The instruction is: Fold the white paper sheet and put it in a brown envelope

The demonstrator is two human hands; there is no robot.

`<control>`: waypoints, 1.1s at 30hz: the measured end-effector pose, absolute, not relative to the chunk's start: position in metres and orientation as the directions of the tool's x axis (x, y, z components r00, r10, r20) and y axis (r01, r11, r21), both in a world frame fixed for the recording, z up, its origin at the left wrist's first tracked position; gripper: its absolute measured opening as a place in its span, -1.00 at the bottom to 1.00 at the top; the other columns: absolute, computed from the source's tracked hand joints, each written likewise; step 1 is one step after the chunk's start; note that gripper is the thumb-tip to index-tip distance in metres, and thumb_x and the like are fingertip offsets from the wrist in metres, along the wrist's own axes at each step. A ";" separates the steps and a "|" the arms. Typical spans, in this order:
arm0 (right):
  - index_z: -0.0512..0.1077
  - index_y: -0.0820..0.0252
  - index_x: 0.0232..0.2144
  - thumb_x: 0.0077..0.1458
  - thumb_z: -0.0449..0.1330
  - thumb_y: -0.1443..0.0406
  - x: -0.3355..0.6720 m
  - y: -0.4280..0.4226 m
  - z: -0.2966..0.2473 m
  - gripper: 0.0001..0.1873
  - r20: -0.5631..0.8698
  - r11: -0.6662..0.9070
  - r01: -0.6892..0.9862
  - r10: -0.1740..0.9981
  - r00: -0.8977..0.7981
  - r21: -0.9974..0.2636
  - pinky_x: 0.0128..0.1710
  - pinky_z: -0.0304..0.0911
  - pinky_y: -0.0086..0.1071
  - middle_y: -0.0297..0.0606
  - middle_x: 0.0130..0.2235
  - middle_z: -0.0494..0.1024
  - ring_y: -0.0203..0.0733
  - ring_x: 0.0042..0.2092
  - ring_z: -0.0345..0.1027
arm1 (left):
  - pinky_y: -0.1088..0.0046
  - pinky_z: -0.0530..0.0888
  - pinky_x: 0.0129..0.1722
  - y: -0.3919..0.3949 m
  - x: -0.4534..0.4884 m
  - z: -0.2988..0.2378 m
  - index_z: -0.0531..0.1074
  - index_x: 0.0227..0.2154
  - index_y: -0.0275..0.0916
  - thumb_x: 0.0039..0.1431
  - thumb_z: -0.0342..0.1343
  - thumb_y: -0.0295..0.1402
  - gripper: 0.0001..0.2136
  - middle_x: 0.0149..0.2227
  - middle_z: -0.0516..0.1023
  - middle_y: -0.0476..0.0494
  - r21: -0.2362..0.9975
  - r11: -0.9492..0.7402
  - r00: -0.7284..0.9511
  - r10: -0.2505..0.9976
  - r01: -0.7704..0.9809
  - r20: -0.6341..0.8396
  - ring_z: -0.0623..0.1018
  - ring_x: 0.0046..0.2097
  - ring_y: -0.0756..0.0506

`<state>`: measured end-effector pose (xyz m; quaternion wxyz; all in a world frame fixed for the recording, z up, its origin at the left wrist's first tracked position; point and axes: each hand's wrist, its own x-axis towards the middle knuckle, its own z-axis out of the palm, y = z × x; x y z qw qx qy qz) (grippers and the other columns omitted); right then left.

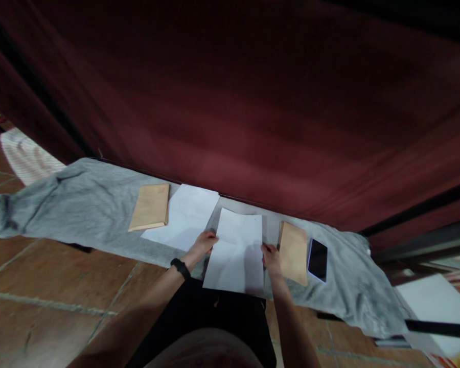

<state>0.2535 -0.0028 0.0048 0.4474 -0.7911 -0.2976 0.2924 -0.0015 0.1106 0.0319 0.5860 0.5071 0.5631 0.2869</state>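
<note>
Between both hands I hold a white sheet of paper by its side edges, raised a little over the grey cloth. My left hand pinches the left edge, with a dark band on that wrist. On the opposite edge, my right hand has its fingers closed. More white paper lies flat to the left, partly under a stack of brown envelopes. Close beside my right hand is another brown envelope stack.
A phone with a dark screen rests right of the right-hand envelopes. Grey cloth covers the narrow surface. A dark red fabric panel rises behind it. White paper or board sits at far right, above the tiled floor.
</note>
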 end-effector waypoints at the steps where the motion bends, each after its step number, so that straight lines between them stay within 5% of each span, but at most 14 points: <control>1: 0.50 0.17 -0.44 -0.01 0.19 0.06 0.253 -0.003 0.004 -0.70 -0.221 -0.420 0.169 0.730 0.647 -0.892 -0.68 0.10 -0.47 -0.44 -0.71 0.38 -0.26 -0.67 0.27 | 0.56 0.29 -0.61 0.109 -0.001 0.033 0.36 -0.56 -0.23 -0.11 0.31 -0.24 -0.76 -0.66 0.20 0.14 0.910 0.353 0.196 0.897 0.219 -0.396 0.32 -0.59 0.04; 4: 0.47 0.18 -0.43 -0.09 0.25 0.03 0.254 -0.003 0.005 -0.67 -0.274 -0.397 0.058 0.727 0.630 -0.916 -0.73 0.06 -0.49 -0.49 -0.73 0.35 -0.31 -0.71 0.21 | 0.53 0.45 -0.55 0.109 -0.001 0.037 0.36 -0.50 -0.24 -0.15 0.36 -0.26 -0.72 -0.60 0.20 0.15 0.883 0.438 0.166 0.871 0.169 -0.463 0.32 -0.55 0.07; 8: 0.44 0.19 -0.46 -0.20 0.33 0.01 0.257 -0.002 0.013 -0.61 -0.308 -0.335 -0.071 0.735 0.604 -0.939 -0.63 0.25 -0.45 -0.41 -0.66 0.44 -0.28 -0.64 0.33 | 0.40 0.59 -0.42 0.111 -0.002 0.043 0.37 -0.47 -0.26 -0.18 0.38 -0.30 -0.71 -0.57 0.25 0.12 0.864 0.495 0.153 0.851 0.091 -0.503 0.37 -0.49 0.04; 18: 0.42 0.14 -0.24 -0.23 0.40 0.01 0.264 0.009 0.056 -0.47 -0.227 -0.127 -0.206 0.773 0.593 -0.970 -0.44 0.40 -0.37 -0.42 -0.51 0.51 -0.25 -0.51 0.43 | 0.35 0.61 -0.34 0.139 0.008 0.077 0.36 -0.56 -0.25 -0.23 0.42 -0.26 -0.67 -0.59 0.30 0.10 0.899 0.433 0.179 0.891 -0.066 -0.416 0.37 -0.49 0.06; 24: 0.45 0.15 -0.17 -0.08 0.32 -0.06 0.278 0.030 0.106 -0.48 -0.009 0.052 -0.079 0.778 0.628 -0.996 -0.34 0.46 -0.33 -0.35 -0.32 0.53 -0.29 -0.43 0.42 | 0.42 0.55 -0.16 0.157 0.021 0.123 0.29 -0.63 -0.22 -0.22 0.41 -0.13 -0.61 -0.57 0.22 0.14 0.952 0.237 0.219 0.956 -0.196 -0.193 0.36 -0.45 0.08; 27: 0.46 0.15 -0.16 -0.06 0.30 -0.03 0.279 0.030 0.113 -0.50 0.066 0.090 -0.007 0.785 0.616 -0.996 -0.33 0.47 -0.36 -0.30 -0.21 0.54 -0.29 -0.36 0.41 | 0.46 0.50 -0.22 0.154 0.021 0.127 0.29 -0.62 -0.21 -0.15 0.36 -0.12 -0.63 -0.56 0.27 0.11 0.973 0.119 0.228 0.971 -0.198 -0.073 0.37 -0.44 0.06; 33: 0.49 0.19 -0.12 0.03 0.19 0.04 0.263 0.006 0.050 -0.55 0.074 -0.059 0.198 0.793 0.604 -0.978 -0.34 0.49 -0.31 -0.20 -0.20 0.56 -0.18 -0.27 0.44 | 0.49 0.39 -0.34 0.122 0.007 0.070 0.39 -0.55 -0.20 -0.11 0.28 -0.21 -0.78 -0.52 0.44 0.07 0.982 0.118 0.113 0.984 0.150 -0.136 0.47 -0.40 -0.01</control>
